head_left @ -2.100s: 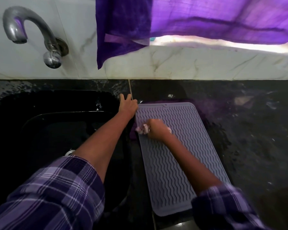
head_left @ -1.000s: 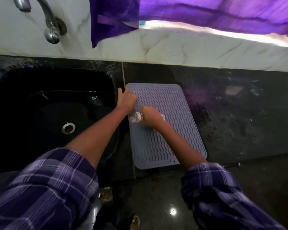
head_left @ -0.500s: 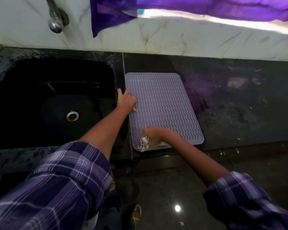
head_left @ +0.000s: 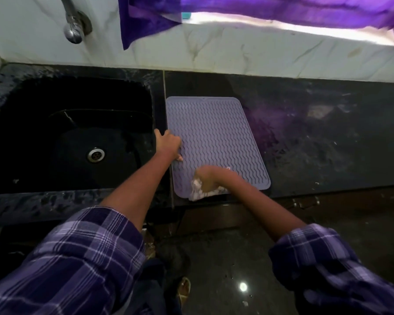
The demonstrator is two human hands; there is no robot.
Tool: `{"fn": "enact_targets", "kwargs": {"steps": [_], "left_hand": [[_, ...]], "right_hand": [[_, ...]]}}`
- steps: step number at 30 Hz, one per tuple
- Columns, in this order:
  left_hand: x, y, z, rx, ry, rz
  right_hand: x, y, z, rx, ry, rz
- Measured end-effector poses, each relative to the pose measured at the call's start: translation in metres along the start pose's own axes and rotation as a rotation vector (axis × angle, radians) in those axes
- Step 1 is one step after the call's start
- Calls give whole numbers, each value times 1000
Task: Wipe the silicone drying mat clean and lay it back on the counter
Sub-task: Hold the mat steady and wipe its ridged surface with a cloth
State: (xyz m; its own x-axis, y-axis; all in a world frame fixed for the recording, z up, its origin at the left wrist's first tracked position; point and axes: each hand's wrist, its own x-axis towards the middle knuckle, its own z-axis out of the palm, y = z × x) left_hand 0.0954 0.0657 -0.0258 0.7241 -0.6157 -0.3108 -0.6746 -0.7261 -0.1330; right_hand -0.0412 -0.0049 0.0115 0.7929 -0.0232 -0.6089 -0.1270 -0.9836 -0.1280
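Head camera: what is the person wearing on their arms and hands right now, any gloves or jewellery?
Both arms wear a plaid shirt in dark purple and lavender with thin white lines. The left sleeve and right sleeve are pushed up, leaving the forearms bare. The left hand and right hand are bare: no gloves, and no watch or rings that I can make out.

Both arms wear a purple-and-dark-navy plaid cotton shirt with thin white lines. The left sleeve fills the lower left of the frame, rolled below the elbow; the right sleeve bunches at lower right, forearms bare.
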Motion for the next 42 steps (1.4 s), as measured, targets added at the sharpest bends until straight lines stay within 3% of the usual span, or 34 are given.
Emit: {"fn": "enact_targets", "kwargs": {"steps": [4, 6, 10, 15, 18, 21, 24, 28, 33, 38, 42], "left_hand": [[-3, 0, 0, 0, -8, -8], [-5, 3, -3, 18, -21, -11], [-4, 4, -3, 32, -23, -32], [-6, 6, -6, 44, -35, -35], [-5, 6, -4, 41, -27, -37], [-5, 4, -2, 30, -11, -31], [-5, 3, -1, 7, -2, -20], [-7, 2, -1, 18, -26, -12], [-7, 3, -1, 22, -30, -8], [-8, 1, -1, -34, -6, 13], [9, -9, -9, -79, 1, 81]], "right_hand": [[2, 31, -26, -21, 364, 108], [2, 25, -10, -81, 417, 110], [-7, 10, 40, 8, 368, 98], [-27, 16, 35, 75, 122, 97], [-12, 17, 1, 67, 218, 84], [-4, -1, 11, -87, 312, 3], [-17, -5, 43, -22, 178, -6], [-30, 25, 23, -1, -59, 164], [-26, 32, -16, 121, 216, 162], [1, 27, -40, 33, 505, 188], [28, 41, -54, 23, 547, 222]]}}
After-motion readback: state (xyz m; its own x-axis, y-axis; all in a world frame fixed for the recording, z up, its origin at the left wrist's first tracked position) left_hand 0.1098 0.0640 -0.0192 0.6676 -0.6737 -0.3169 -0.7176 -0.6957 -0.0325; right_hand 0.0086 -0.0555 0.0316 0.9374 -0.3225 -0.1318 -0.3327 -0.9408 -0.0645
